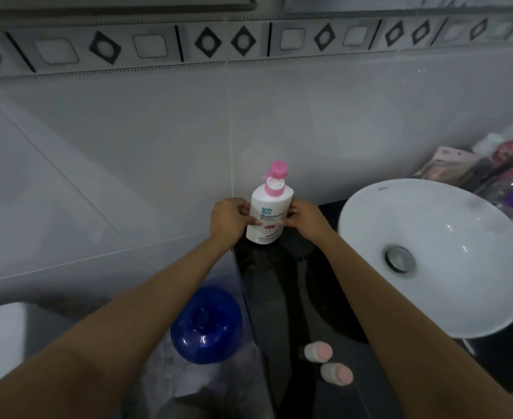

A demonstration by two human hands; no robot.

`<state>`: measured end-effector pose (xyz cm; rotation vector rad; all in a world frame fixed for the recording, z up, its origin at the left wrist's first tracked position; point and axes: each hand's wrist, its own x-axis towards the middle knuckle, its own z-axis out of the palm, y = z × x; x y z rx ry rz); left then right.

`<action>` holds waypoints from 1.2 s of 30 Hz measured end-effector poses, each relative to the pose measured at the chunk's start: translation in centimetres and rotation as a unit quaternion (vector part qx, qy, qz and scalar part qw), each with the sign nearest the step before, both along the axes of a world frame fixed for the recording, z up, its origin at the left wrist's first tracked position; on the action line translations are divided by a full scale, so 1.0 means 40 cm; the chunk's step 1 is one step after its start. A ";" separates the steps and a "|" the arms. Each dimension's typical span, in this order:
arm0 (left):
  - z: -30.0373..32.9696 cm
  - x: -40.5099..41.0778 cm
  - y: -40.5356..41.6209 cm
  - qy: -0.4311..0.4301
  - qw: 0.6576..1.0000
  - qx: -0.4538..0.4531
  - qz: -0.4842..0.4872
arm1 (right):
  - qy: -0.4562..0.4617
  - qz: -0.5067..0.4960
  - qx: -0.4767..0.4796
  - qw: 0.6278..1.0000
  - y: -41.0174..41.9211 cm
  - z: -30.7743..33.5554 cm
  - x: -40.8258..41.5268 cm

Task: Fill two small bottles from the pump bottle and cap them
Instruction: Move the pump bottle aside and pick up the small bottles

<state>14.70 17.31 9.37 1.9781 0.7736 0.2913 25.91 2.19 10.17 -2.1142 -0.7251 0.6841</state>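
The pump bottle (266,214) stands upright at the back of the desk (282,285), against the tiled wall (158,140), with the left hand (229,219) on its left side and the right hand (305,220) on its right. To its right the basin (430,255) sits on the desk, a cluttered rack (491,173) behind it. Near the front edge, between the forearms, two small bottles (318,352) lie side by side, and a round container (206,325) sits lower, left of the desk.
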 end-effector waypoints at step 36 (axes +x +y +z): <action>-0.043 -0.140 -0.144 -0.006 0.964 -0.070 -0.258 | 0.021 -0.150 -0.031 0.988 -0.252 0.074 -0.230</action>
